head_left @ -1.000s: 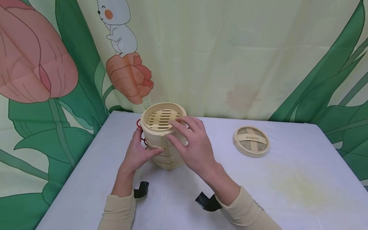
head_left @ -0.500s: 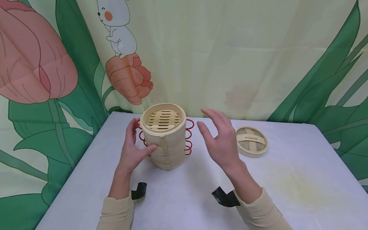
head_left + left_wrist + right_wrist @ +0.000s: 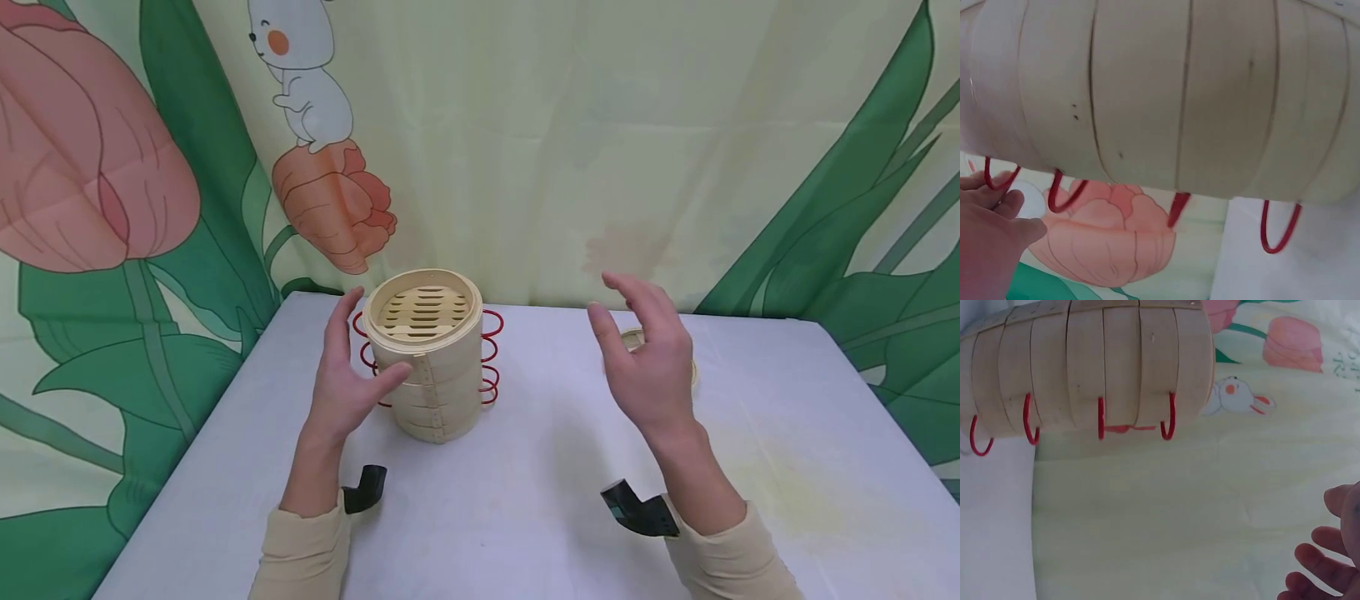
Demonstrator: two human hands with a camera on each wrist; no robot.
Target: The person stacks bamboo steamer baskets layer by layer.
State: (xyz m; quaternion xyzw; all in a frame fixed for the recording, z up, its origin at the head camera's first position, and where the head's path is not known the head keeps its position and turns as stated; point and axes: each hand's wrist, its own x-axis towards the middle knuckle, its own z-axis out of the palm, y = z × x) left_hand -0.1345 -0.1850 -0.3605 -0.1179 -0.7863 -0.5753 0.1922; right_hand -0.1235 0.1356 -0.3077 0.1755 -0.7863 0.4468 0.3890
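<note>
A tall stack of bamboo steamer baskets [image 3: 437, 387] stands upright on the table, its slatted top tier uncovered. Red loop handles stick out on both sides. My left hand [image 3: 345, 387] is spread beside the stack's left side, thumb in front; whether it touches cannot be told. In the left wrist view the stack [image 3: 1141, 94] fills the top, with the hand [image 3: 991, 231] at lower left. My right hand [image 3: 651, 367], fingers loosely bent and holding nothing, hovers over the round bamboo lid [image 3: 633, 337], hiding most of it. The right wrist view has the stack [image 3: 1085, 369] away from that hand [image 3: 1329, 556].
A white cloth covers the table [image 3: 525, 500], with a faint yellowish stain at right. Behind it hangs a printed curtain [image 3: 525, 167] with a rabbit, carrot and flowers. A black camera mount sits at each wrist.
My right hand has left the stack's rim and moved right, to the lid. My left hand has loosened and its fingers have spread off the stack's side. The stack stays put.
</note>
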